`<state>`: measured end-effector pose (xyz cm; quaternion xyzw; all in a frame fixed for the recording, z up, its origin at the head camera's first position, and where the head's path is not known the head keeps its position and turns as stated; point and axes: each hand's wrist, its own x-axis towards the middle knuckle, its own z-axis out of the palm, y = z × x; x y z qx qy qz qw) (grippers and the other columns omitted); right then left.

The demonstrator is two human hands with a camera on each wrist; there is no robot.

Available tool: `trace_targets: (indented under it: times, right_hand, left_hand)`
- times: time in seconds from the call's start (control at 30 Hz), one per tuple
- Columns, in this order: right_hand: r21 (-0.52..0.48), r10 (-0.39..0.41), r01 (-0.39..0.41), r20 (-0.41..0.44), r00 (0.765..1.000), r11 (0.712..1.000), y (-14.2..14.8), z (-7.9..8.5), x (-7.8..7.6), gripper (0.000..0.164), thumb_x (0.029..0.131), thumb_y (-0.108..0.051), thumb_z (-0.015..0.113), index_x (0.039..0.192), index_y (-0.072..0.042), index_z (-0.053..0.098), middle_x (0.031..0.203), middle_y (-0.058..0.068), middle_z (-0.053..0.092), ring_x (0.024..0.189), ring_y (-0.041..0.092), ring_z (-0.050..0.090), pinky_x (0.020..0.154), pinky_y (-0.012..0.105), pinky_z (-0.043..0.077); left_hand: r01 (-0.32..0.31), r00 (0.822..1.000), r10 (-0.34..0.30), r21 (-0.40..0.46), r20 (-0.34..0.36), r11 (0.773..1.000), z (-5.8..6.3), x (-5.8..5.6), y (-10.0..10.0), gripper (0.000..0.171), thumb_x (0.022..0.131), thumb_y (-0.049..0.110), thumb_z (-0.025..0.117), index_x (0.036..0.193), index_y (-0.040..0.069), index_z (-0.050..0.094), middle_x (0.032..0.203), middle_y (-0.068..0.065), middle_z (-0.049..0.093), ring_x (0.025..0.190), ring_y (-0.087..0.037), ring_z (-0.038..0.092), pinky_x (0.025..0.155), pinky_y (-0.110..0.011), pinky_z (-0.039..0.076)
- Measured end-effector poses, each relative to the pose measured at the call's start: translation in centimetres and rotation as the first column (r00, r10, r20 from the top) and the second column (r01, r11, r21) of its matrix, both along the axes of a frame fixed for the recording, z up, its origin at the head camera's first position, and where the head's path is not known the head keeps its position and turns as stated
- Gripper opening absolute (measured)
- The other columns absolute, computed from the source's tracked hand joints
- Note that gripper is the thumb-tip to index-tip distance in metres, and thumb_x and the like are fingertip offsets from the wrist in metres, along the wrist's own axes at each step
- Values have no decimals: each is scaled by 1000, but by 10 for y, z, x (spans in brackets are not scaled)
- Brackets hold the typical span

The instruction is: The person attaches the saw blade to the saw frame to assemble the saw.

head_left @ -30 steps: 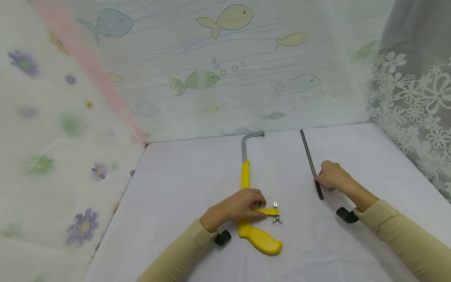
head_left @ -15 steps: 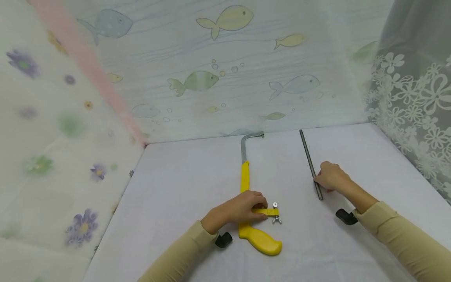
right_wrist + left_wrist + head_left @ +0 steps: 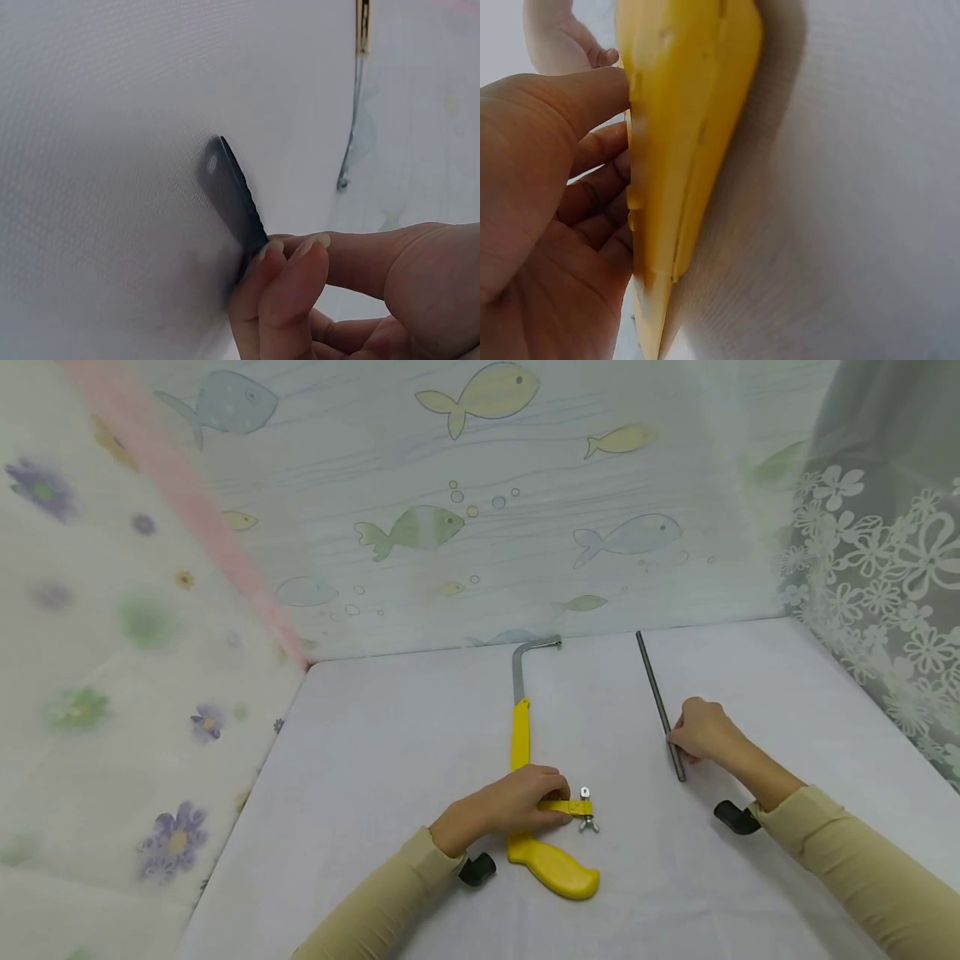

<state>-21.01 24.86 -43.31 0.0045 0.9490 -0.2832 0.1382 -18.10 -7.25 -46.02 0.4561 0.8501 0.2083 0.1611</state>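
In the middle of the white tabletop lies a yellow hacksaw frame, its grey metal arm running toward the far edge and hooking to the right at the tip; its rounded yellow handle is at the near end, with a short yellow crosspiece just beyond the handle, sticking out to the right and ending in a metal wing nut; the left hand lies over the frame and holds it by this crosspiece, thumb on the near side, bent fingers on the far side.

To the right of the frame, well apart from it, is a thin dark saw blade, lying slightly aslant to the frame with its far end nearly level with the frame's hooked tip; the right hand pinches the blade between thumb and fingertips, closer to the near end, a short piece showing past the fingers; whether that end touches the cloth, I cannot tell.

Nearer than the frame's crosspiece, the beige left sleeve comes in from the lower left; the beige right sleeve is far to the frame's right; behind the frame hangs a fish-patterned cloth.
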Motion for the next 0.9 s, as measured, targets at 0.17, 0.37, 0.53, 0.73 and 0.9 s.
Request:
trace_targets:
  times: [0.17,0.37,0.53,0.73,0.9]
  right_hand:
    - [-39,1,0,13,1000,999,2,1,1,18,93,-4,64,93,14,61,67,11,66,54,15,64,55,29,51]
    - [-57,-1,3,34,999,998,4,3,0,19,94,-5,66,96,13,60,70,12,67,58,15,65,59,31,50]
    - [-100,18,-13,48,999,995,7,3,-4,18,94,-3,65,98,13,60,74,13,66,60,15,66,60,31,52]
    - [-134,45,-39,36,998,990,8,3,-3,17,94,-2,63,99,14,58,76,14,65,61,16,65,60,32,54]
    - [-142,66,-64,5,998,988,7,4,1,14,95,-2,63,94,11,60,73,11,65,60,16,64,59,33,51]
  left_hand:
    - [12,1000,-12,-1,27,1000,-1,0,-1,21,100,24,70,114,9,68,103,5,63,86,-4,51,79,-13,44]
    - [28,998,-29,15,55,999,-4,-1,-2,22,102,25,66,118,9,67,108,5,64,91,-4,52,83,-14,44]
    - [16,996,-17,15,85,1000,-6,-3,-3,21,104,28,63,116,10,64,107,6,62,93,-4,52,86,-15,45]
    - [3,992,-6,24,125,1000,-6,-4,-4,17,104,28,63,111,12,61,100,8,58,87,-5,50,80,-16,44]
    - [2,992,-4,14,129,1000,-7,-3,-4,16,104,28,62,109,13,59,97,7,57,87,-5,49,78,-17,43]
